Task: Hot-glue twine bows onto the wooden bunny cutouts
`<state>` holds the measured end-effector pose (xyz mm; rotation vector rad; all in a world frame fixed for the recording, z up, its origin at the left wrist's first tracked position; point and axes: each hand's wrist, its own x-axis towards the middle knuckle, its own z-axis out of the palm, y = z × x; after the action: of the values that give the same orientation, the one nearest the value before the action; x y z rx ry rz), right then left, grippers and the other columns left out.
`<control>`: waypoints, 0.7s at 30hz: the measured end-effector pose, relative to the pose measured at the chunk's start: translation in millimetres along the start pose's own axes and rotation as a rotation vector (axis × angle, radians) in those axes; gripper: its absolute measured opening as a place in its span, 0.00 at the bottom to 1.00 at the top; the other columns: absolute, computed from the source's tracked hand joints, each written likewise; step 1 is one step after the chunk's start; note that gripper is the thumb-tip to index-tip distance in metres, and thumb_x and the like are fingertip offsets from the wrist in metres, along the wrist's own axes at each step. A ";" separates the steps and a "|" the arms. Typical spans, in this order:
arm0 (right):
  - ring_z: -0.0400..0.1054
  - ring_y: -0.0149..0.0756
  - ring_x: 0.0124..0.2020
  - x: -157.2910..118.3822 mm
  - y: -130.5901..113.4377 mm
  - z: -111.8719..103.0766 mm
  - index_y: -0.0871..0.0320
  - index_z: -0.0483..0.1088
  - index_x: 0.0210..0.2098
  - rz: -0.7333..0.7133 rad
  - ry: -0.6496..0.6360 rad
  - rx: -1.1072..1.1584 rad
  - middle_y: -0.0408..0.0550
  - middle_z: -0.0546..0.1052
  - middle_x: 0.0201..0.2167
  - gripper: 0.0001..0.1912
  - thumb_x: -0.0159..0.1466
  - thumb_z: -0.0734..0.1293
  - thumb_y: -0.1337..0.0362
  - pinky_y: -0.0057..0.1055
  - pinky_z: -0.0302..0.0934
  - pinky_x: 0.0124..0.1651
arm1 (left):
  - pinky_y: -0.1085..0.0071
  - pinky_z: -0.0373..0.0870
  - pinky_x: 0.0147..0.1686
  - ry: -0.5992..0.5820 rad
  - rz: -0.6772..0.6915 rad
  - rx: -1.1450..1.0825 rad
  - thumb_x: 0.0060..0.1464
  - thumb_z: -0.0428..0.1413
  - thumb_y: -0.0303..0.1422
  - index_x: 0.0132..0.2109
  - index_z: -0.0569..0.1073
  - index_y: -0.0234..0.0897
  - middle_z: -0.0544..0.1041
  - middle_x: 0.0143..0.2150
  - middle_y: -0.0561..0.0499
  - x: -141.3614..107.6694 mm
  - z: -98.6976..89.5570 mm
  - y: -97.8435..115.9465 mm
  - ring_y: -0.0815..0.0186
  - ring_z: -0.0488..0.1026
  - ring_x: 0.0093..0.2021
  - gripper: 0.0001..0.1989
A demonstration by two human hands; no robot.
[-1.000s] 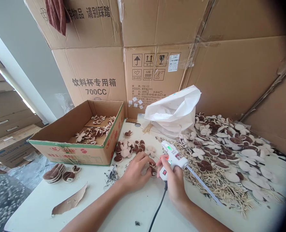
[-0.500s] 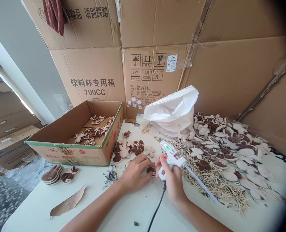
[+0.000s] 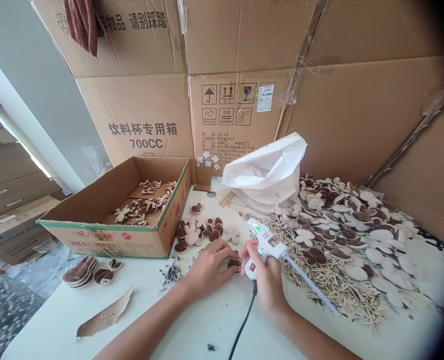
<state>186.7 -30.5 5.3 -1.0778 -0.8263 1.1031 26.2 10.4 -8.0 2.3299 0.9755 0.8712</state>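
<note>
The view has drifted slightly since the earlier frame, with the hands barely shifted. Left hand point(image 3: 208, 265), fingers pressed together, pinches a small brown-capped dried mushroom piece point(image 3: 234, 263) above the white table point(image 3: 94, 320), just beside the right hand point(image 3: 267, 280), its fingers wrapped around a white plastic hot-glue gun point(image 3: 265, 245)

Carton point(image 3: 142, 120) says 饮料杯专用箱 700CC, upper carton point(image 3: 131, 40) 请别踩踏, side box point(image 3: 15, 240) SILICONE.

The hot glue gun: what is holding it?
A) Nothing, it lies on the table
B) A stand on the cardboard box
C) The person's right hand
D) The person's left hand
C. The person's right hand is wrapped around the handle of the hot glue gun, raised above the table.
</note>
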 end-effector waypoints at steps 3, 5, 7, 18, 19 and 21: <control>0.64 0.30 0.19 0.4 0.9 -0.3 0.54 0.69 0.39 -0.004 -0.006 0.000 0.42 0.74 0.28 0.15 0.65 0.71 0.49 0.30 0.57 0.24 | 0.68 0.68 0.42 0.005 -0.012 0.001 0.57 0.60 0.26 0.47 0.75 0.43 0.75 0.42 0.51 0.3 0.1 -0.2 0.63 0.73 0.42 0.11; 0.64 0.30 0.20 0.6 1.2 -0.2 0.54 0.69 0.39 -0.002 -0.007 0.001 0.42 0.74 0.28 0.15 0.65 0.71 0.49 0.29 0.57 0.24 | 0.69 0.67 0.41 0.008 -0.023 0.004 0.56 0.60 0.26 0.46 0.75 0.43 0.75 0.42 0.52 0.6 0.2 -0.2 0.63 0.73 0.42 0.11; 0.64 0.30 0.19 0.9 1.4 0.0 0.54 0.69 0.39 0.000 -0.005 0.002 0.42 0.73 0.28 0.16 0.64 0.71 0.49 0.29 0.57 0.23 | 0.69 0.67 0.40 0.010 -0.032 0.003 0.56 0.61 0.26 0.44 0.74 0.43 0.76 0.41 0.53 0.8 0.7 -0.3 0.64 0.73 0.41 0.10; 0.63 0.31 0.20 0.5 1.3 -0.4 0.55 0.70 0.36 0.016 -0.007 -0.010 0.42 0.72 0.26 0.17 0.64 0.71 0.47 0.29 0.55 0.23 | 0.70 0.68 0.39 0.020 -0.089 -0.022 0.55 0.62 0.28 0.43 0.74 0.43 0.78 0.40 0.53 1.1 2.0 1.2 0.63 0.73 0.40 0.09; 0.63 0.31 0.20 0.2 1.0 -0.2 0.55 0.70 0.36 0.016 -0.007 -0.006 0.42 0.72 0.25 0.17 0.64 0.71 0.47 0.29 0.55 0.24 | 0.70 0.68 0.39 0.021 -0.090 -0.022 0.55 0.62 0.28 0.43 0.74 0.43 0.78 0.40 0.53 1.2 1.9 1.3 0.63 0.73 0.40 0.09; 0.62 0.31 0.19 -0.3 0.0 0.4 0.55 0.70 0.35 0.015 -0.008 -0.005 0.41 0.71 0.24 0.17 0.63 0.71 0.47 0.29 0.55 0.24 | 0.69 0.68 0.39 0.021 -0.091 -0.023 0.54 0.62 0.28 0.43 0.74 0.43 0.78 0.40 0.53 1.4 1.8 1.4 0.63 0.73 0.40 0.09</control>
<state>186.2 -30.6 5.4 -1.0857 -0.8286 1.1197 28.9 10.3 -7.8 2.2431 1.0662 0.8681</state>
